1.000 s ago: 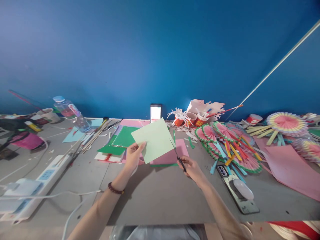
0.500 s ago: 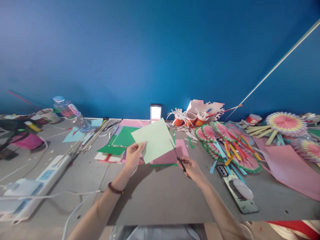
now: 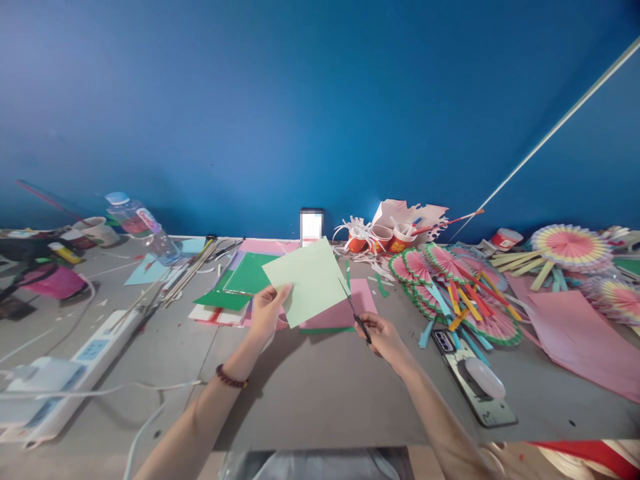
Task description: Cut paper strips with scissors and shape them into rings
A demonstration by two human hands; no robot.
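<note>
the pale green sheet [image 3: 313, 277] is at mid-view, its 8 o'clock edge pinched in the left hand [image 3: 267, 310]. it looks light, fairly stiff, easily creased — best held by an edge. the right hand's [image 3: 383, 335] fingers wrap the black scissors [image 3: 365, 330] at 4 o'clock, blades beside the sheet. pink paper [image 3: 366, 300] lies behind them; folded fans [image 3: 443, 260] crowd 3 o'clock, green sheets [image 3: 253, 272] 9.

Smooth matt paper sheet [image 3: 311, 283], metal-bladed scissors [image 3: 355, 316], glossy plastic bottle [image 3: 143, 225], matt tabletop [image 3: 325, 397]
</note>
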